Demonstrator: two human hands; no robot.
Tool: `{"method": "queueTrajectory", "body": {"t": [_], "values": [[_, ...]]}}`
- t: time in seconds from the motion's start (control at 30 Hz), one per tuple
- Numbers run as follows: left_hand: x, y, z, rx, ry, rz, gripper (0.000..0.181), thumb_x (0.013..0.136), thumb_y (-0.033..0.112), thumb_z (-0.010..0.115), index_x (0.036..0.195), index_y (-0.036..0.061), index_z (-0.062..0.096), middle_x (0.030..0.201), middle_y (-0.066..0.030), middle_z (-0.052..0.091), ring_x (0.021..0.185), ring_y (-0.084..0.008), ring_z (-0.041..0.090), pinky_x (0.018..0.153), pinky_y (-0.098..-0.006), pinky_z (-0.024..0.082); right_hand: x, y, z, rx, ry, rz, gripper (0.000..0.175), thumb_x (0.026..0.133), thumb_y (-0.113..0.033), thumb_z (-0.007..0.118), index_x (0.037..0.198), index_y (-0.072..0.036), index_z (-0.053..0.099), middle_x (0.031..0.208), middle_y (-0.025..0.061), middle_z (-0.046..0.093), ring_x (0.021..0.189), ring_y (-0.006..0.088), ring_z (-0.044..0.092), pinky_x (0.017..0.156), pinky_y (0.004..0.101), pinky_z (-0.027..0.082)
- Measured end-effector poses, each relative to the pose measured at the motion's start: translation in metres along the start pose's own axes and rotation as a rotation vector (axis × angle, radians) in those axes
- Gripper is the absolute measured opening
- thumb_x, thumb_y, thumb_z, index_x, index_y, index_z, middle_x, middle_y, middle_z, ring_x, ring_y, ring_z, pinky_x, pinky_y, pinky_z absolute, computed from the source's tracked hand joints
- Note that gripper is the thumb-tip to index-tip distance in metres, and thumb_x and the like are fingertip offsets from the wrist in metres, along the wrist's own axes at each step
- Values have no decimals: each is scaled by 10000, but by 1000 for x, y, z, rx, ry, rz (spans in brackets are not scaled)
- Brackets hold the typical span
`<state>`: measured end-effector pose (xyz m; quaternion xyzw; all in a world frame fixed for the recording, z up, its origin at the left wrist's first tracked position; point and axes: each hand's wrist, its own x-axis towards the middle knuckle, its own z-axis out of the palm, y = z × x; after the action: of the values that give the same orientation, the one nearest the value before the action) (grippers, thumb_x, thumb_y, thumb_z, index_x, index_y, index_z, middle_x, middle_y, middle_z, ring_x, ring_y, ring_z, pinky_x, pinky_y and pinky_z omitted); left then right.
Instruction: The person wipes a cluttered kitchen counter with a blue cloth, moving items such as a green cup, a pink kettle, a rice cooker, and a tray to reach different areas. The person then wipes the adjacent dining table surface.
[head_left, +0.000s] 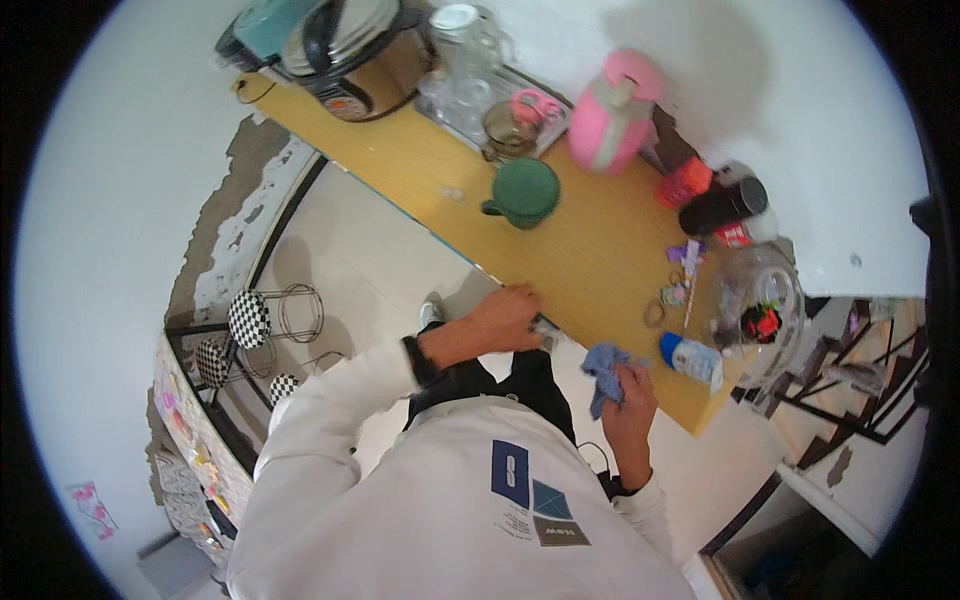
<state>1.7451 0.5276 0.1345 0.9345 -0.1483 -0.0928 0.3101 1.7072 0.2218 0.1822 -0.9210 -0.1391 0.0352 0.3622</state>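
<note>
My right hand grips a crumpled blue cloth beside the front edge of the yellow wooden counter. At the counter's edge, my left hand is bent over; its fingers are partly hidden, so its grip cannot be told. Beyond it stands a green lidded mug. Nearest the cloth on the counter lies a white bottle with a blue cap. A hair tie and small trinkets lie behind that bottle.
A pressure cooker, a tray of glassware and a pink jug line the wall. Several bottles and a clear plastic container stand at right. Checkered stools are on the floor at left.
</note>
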Motion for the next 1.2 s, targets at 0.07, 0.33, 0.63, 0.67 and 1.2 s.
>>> {"method": "queueTrajectory", "body": {"t": [0.07, 0.33, 0.63, 0.67, 1.2], "values": [[-58, -37, -20, 0, -75, -148, 433, 753, 331, 761, 942, -40, 646, 894, -232, 650, 892, -418, 659, 814, -478, 562, 26, -1, 35, -164, 131, 3, 459, 746, 42, 645, 1194, -40, 699, 1143, 207, 646, 1029, 425, 655, 856, 478, 559], [-224, -214, -63, -539, 209, -893, 349, 883, 324, 735, 958, -17, 735, 798, -100, 718, 651, -185, 662, 627, -367, 540, 63, -97, 250, 62, -545, -323, 332, 795, -146, 701, 1103, -23, 718, 1072, 183, 676, 1006, 405, 676, 827, 496, 562], [-329, -356, -126, -1150, 238, -1039, 291, 949, 312, 679, 1017, 35, 737, 795, -13, 625, 680, -109, 601, 572, -314, 570, 216, -230, 491, 581, -530, 431, 699, 972, -584, 660, 934, 112, 706, 879, 138, 681, 865, 247, 614, 818, 418, 495], [-341, -365, -135, -1168, 253, -1042, 290, 950, 315, 676, 1014, 38, 735, 802, -13, 623, 681, -109, 600, 569, -316, 575, 237, -253, 521, 699, -488, 448, 650, 982, -544, 674, 974, 105, 711, 919, 116, 685, 876, 231, 613, 830, 402, 501], [-325, -428, -297, -1045, 538, -988, 239, 992, 266, 633, 1018, 34, 689, 845, -21, 648, 735, -143, 647, 568, -296, 540, 294, -353, 712, 1395, -14, 825, 336, 982, -204, 692, 1275, -41, 661, 1275, 66, 652, 1166, 223, 598, 1024, 355, 475]]}}
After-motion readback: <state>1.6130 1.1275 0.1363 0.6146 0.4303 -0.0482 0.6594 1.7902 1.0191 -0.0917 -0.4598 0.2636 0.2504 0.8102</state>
